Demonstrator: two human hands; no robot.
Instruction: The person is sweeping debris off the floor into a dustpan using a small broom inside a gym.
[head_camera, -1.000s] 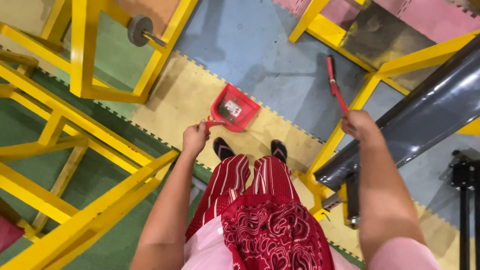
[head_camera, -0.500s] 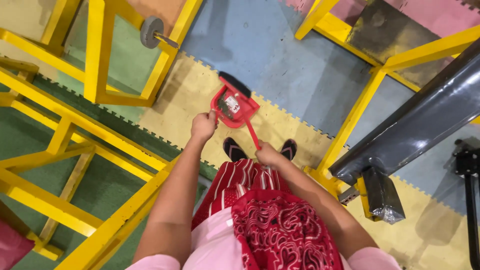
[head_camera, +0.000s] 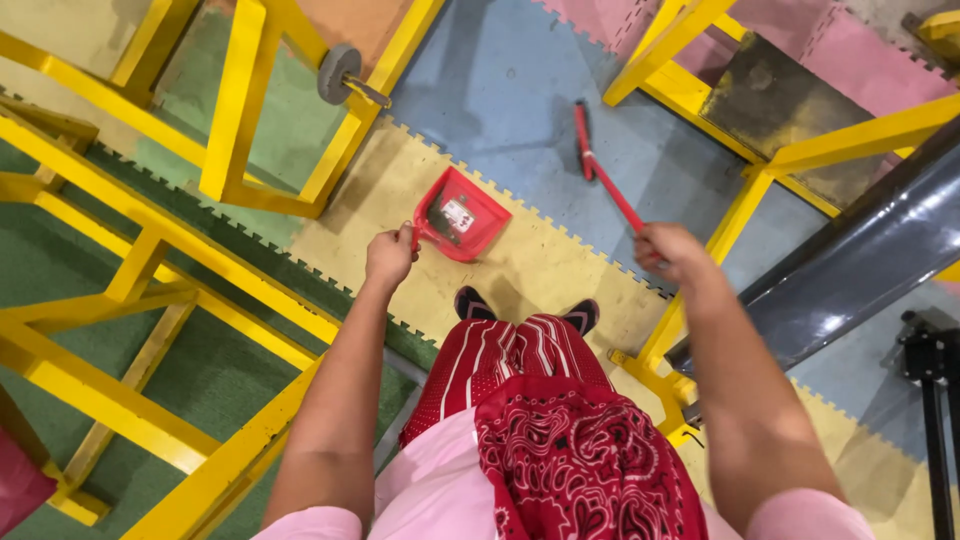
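Observation:
My left hand (head_camera: 390, 255) grips the handle of a red dustpan (head_camera: 460, 215) that rests tilted on the yellow foam floor mat (head_camera: 530, 265), its mouth facing the blue mat. My right hand (head_camera: 672, 247) holds the red handle of a small broom (head_camera: 600, 170) whose dark bristle head touches the blue mat (head_camera: 510, 90), about a hand's width to the right of the dustpan. My feet in dark sandals (head_camera: 475, 302) stand just behind the pan.
Yellow metal frames (head_camera: 240, 110) stand left and behind, one carrying a grey wheel (head_camera: 340, 72). More yellow framing (head_camera: 740, 200) and a dark grey slanted chute (head_camera: 860, 260) crowd the right. Pink mats (head_camera: 850, 60) lie at the far right.
My right hand has swung the broom from the dustpan out to the right onto the blue mat. The dustpan stays in my left hand, nearly in place.

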